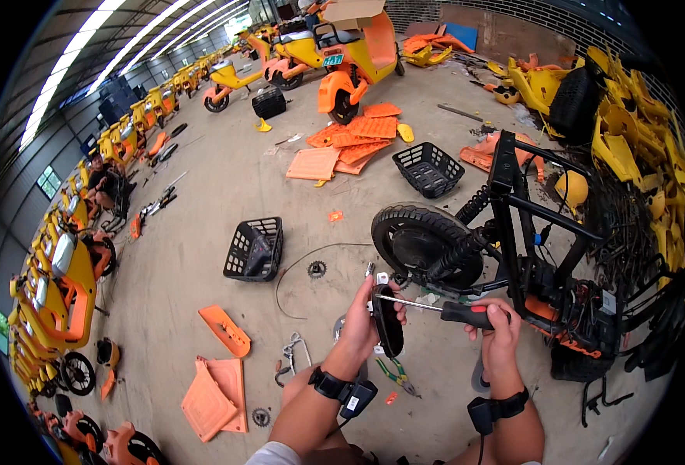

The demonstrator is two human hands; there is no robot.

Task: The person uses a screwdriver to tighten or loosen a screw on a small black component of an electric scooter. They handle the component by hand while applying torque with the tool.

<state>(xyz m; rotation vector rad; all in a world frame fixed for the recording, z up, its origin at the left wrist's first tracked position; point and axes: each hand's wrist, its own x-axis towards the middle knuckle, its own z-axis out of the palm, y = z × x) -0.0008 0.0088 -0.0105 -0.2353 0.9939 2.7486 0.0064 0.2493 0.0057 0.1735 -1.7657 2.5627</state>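
Note:
My left hand (pixel 359 322) is closed around a long black oval part (pixel 390 324), perhaps a cover or housing, held upright in front of me. A screwdriver (pixel 463 313) with a black and red handle lies in the closed grip of my right hand (pixel 500 332). Its metal shaft points left and meets the upper part of the black piece; whether the tip sits in a screw cannot be made out. Just beyond my hands stands a stripped black scooter frame (pixel 503 174) with its wheel (pixel 418 246). Green-handled pliers (pixel 398 377) lie on the floor below the black part.
Black baskets (pixel 254 248) (pixel 429 169) rest on the concrete floor. Orange panels (pixel 217 395) lie at the lower left, others (pixel 350 143) farther ahead. A thin cable (pixel 280 287) curls around a sprocket (pixel 317 269). Yellow body parts (pixel 621 139) pile up at right; scooters line the left. Another person (pixel 102 182) sits far left.

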